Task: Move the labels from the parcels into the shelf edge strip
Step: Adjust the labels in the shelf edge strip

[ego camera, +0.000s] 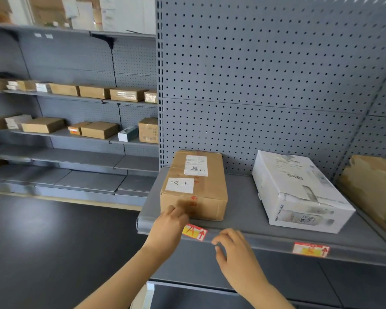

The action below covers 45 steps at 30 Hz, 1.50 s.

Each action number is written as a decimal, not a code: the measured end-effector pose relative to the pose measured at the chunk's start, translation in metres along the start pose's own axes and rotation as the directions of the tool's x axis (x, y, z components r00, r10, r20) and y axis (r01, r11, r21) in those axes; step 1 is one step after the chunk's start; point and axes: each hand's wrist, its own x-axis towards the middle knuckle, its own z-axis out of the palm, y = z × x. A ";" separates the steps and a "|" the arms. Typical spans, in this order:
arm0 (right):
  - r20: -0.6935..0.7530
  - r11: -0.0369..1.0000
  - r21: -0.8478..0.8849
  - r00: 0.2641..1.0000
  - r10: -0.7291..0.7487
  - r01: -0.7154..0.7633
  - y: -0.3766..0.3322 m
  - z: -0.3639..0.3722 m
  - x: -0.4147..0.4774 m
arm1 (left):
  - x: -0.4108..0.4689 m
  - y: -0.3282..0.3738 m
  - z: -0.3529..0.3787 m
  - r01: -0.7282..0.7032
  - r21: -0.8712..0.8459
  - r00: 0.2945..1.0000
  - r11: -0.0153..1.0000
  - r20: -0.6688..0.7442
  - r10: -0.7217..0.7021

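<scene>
A brown cardboard parcel (196, 186) lies on the grey shelf (243, 210), with a white handwritten label (180, 185) stuck on top near its front. A white parcel (299, 190) lies to its right. The shelf edge strip (254, 241) holds a red and yellow label (195, 232) and a second one (310, 249) further right. My left hand (168, 228) rests at the brown parcel's front lower corner, fingers bent, covering the left end of the first strip label. Just right of that label my right hand (234, 250) touches the strip with curled fingertips and holds nothing.
A crumpled brown paper package (374, 188) sits at the far right of the shelf. A pegboard back panel (265, 85) rises behind the parcels. Further shelves at left (76, 134) carry several small boxes. Dark floor (42, 241) lies below left.
</scene>
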 end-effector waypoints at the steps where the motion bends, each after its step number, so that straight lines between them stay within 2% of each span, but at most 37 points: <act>1: -0.002 1.000 0.000 1.000 -0.003 0.003 0.000 0.000 0.003 | 0.000 -0.002 0.001 0.010 -0.007 1.000 1.000 0.016 -0.010; 5: -0.016 1.000 -0.005 1.000 -0.025 0.025 -0.004 -0.001 0.015 | -0.003 -0.002 0.001 0.054 -0.066 0.998 0.996 -0.011 -0.055; 9: -0.049 0.997 -0.003 0.996 -0.071 0.071 -0.012 0.000 0.031 | -0.010 0.004 0.006 0.155 -0.268 0.983 0.951 -0.056 -0.176; 11: -0.033 0.996 -0.008 0.995 -0.094 0.093 -0.014 0.003 0.037 | -0.011 0.006 0.011 0.195 -0.297 0.976 0.935 -0.031 -0.214; 16: 0.073 0.991 -0.087 0.992 -0.099 0.106 -0.013 0.016 0.039 | -0.011 0.009 0.011 0.151 -0.239 0.985 0.959 -0.050 -0.167; 21: 0.079 0.986 -0.122 0.991 -0.105 0.114 -0.009 0.020 0.043 | -0.017 0.010 0.012 0.042 -0.154 0.995 0.987 -0.078 -0.055; 26: 0.069 0.982 -0.139 0.991 -0.116 0.124 -0.014 0.024 0.043 | -0.022 0.012 0.016 -0.002 -0.124 0.995 0.992 -0.100 -0.010; 31: 0.043 0.983 -0.135 0.991 -0.123 0.128 -0.018 0.029 0.039 | -0.029 0.012 0.019 0.013 -0.145 0.997 0.989 -0.077 -0.024; 36: 0.058 0.975 -0.179 0.990 -0.126 0.135 -0.021 0.035 0.031 | -0.032 0.010 0.025 0.019 -0.088 1.000 0.996 -0.018 -0.020; 45: 0.087 0.980 -0.133 0.987 -0.135 0.146 -0.018 0.031 0.023 | -0.037 0.008 0.028 -0.063 -0.015 0.998 0.998 0.003 0.063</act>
